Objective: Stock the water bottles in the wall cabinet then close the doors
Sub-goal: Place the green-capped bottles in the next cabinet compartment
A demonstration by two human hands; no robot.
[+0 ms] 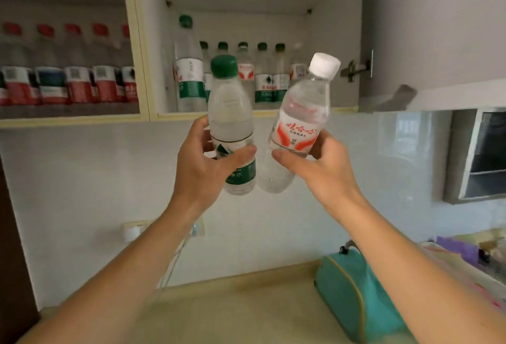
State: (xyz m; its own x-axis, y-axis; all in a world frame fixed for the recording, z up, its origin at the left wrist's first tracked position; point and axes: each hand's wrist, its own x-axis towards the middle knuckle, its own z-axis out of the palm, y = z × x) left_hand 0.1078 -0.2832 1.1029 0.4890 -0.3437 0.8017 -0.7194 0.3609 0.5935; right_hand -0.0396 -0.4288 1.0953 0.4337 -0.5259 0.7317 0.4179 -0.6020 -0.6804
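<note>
Clear plastic bottles are being raised toward the open wall cabinet (161,113), left hand (202,163) gripping the green-capped bottle (231,121), right hand (317,163) the white-capped bottle (295,124), held upright for shelving.

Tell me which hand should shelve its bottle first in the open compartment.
Probably the right hand: its white-capped bottle is raised toward the free shelf space at the right end of the row. The left hand's green-capped bottle faces bottles already standing there.
</note>
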